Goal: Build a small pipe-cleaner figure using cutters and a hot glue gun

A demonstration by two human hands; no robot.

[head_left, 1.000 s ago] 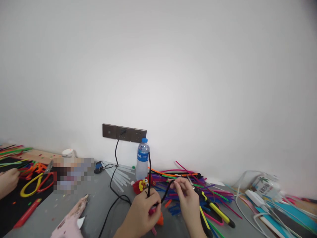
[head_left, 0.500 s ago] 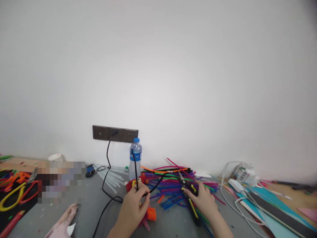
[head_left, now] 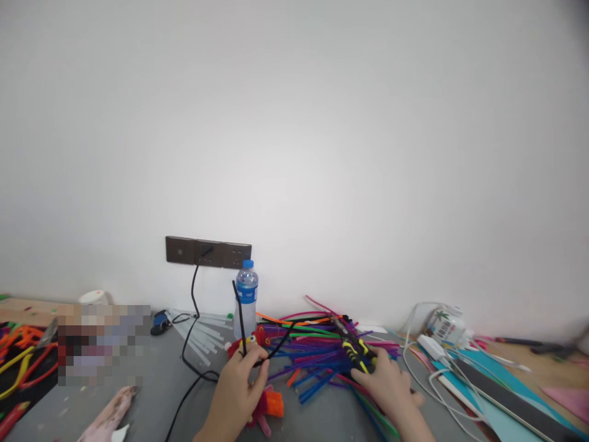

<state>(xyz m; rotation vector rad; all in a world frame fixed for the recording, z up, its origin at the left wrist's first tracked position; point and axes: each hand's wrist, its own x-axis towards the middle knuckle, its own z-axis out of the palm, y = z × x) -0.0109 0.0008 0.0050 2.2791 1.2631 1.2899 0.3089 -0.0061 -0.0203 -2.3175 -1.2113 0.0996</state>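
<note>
My left hand [head_left: 242, 380] pinches a black pipe cleaner [head_left: 240, 307] that is bent into a V, one end standing up and the other slanting right. Behind and below these fingers is a small red figure [head_left: 262, 336] with yellow and orange parts, partly hidden by the hand. My right hand [head_left: 389, 383] is closed around pliers [head_left: 356, 353] with black and yellow handles. Their jaws point away from me over a heap of coloured pipe cleaners [head_left: 317, 353]. The pliers' handle ends are covered by the hand.
A water bottle [head_left: 246, 301] stands behind my left hand. A black cord [head_left: 186, 353] runs from the wall socket [head_left: 209, 252]. White sticks [head_left: 197, 337] lie left, near a blurred patch. On the right are white cables [head_left: 432, 387] and a tipped container [head_left: 444, 325].
The pliers have drawn away from the black pipe cleaner, whose right arm looks shorter and ends apart from the jaws. My right hand has shifted on the handles. The view has turned slightly right.
</note>
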